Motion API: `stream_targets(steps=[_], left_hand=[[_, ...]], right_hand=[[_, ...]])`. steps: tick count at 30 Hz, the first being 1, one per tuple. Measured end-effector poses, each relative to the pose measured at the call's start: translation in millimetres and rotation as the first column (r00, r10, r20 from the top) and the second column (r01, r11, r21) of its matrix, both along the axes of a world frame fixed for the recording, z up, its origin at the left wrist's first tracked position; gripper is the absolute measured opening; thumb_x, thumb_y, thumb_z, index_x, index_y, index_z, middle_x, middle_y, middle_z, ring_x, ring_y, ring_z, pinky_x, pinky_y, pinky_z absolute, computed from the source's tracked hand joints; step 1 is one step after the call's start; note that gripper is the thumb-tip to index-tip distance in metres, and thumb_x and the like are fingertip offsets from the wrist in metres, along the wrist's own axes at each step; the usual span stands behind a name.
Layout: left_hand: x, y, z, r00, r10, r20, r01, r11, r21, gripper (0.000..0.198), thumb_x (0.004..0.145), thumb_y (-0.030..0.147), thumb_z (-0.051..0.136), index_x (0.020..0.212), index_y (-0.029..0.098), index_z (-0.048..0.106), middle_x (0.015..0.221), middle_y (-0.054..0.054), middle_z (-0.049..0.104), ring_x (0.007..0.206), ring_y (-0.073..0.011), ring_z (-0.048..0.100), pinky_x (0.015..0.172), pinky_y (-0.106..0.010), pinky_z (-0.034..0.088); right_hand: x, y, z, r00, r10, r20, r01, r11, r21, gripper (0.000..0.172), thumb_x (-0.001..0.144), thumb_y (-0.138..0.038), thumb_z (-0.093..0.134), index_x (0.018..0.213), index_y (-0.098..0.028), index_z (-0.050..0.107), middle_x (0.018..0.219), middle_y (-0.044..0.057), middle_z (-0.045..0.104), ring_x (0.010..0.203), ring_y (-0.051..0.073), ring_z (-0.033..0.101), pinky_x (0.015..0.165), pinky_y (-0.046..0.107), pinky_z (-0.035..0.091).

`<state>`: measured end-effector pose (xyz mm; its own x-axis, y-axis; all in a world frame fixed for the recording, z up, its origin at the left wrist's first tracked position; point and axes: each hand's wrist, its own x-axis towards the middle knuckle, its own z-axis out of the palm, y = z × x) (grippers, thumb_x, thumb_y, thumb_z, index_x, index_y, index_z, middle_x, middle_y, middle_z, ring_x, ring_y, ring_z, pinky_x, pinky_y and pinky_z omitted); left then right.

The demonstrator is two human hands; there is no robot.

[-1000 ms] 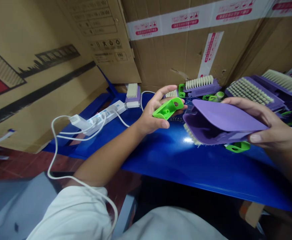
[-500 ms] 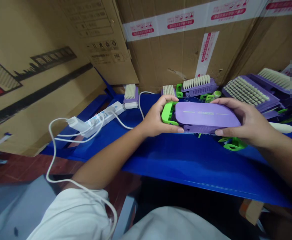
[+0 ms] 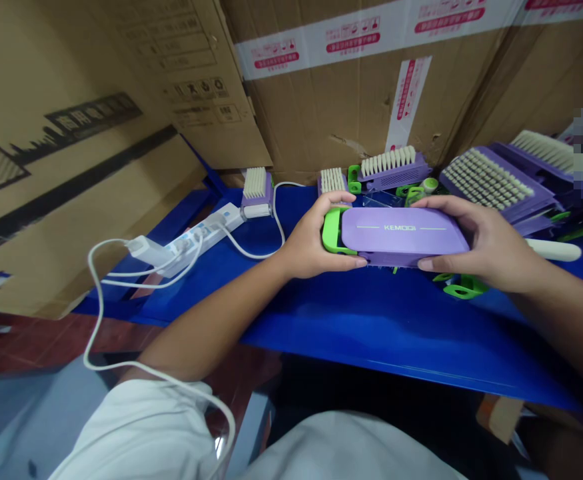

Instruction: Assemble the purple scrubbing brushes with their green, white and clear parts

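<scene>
I hold a purple brush body [image 3: 404,237] flat above the blue table [image 3: 361,320], its smooth back up and bristles down. A green handle piece [image 3: 332,231] sits pressed against its left end. My left hand [image 3: 311,243] is closed round that end, gripping the green piece and the body. My right hand [image 3: 481,243] is closed round the brush's right end, thumb underneath. A loose green handle piece [image 3: 461,288] lies on the table just under my right hand.
Several purple brushes with pale bristles [image 3: 496,180] and green parts lie along the table's back, against cardboard boxes [image 3: 351,87]. A white power strip [image 3: 196,237] with cables sits at the left. A white rod [image 3: 554,251] lies at the right.
My left hand brought the green piece to the brush's left end and pressed it on. The brush turned from tilted to flat, back up, and shifted slightly left.
</scene>
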<state>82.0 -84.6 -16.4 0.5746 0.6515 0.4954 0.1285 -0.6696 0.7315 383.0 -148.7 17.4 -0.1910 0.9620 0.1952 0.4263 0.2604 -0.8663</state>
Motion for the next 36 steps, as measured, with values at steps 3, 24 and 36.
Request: stream_targets(steps=[3,24,36], left_hand=[[-1.0,-0.3,1.4,1.0,0.001,-0.002,-0.001,1.0,0.019,0.106,0.059,0.061,0.105,0.145,0.027,0.053,0.147,-0.013,0.067,0.13,-0.0336,0.071,0.113,-0.048,0.058],[1.7,-4.2,1.7,0.995,-0.089,-0.05,0.09,0.996,0.025,0.106,0.063,0.058,0.102,0.151,0.027,0.051,0.142,-0.013,0.068,0.128,-0.0346,0.071,0.111,-0.049,0.06],[1.0,-6.0,4.3,0.997,-0.063,-0.041,0.065,0.997,0.047,0.106,0.06,0.06,0.102,0.149,0.027,0.055,0.148,-0.014,0.066,0.128,-0.0354,0.07,0.114,-0.052,0.059]], right_hand=[[-0.3,-1.2,0.4,1.0,0.009,-0.008,-0.009,1.0,-0.001,0.079,0.051,-0.048,0.103,0.121,-0.03,0.072,0.125,0.009,0.077,0.109,0.038,0.074,0.091,0.052,0.066],[-4.3,-6.1,4.6,0.999,0.043,-0.006,-0.043,0.999,-0.027,0.076,0.055,-0.051,0.103,0.121,-0.03,0.072,0.126,0.009,0.077,0.114,0.04,0.074,0.1,0.055,0.065],[-3.6,-5.7,2.3,0.997,0.075,-0.018,-0.075,0.997,-0.016,0.075,0.057,-0.049,0.104,0.122,-0.031,0.072,0.127,0.007,0.077,0.115,0.038,0.074,0.099,0.054,0.066]])
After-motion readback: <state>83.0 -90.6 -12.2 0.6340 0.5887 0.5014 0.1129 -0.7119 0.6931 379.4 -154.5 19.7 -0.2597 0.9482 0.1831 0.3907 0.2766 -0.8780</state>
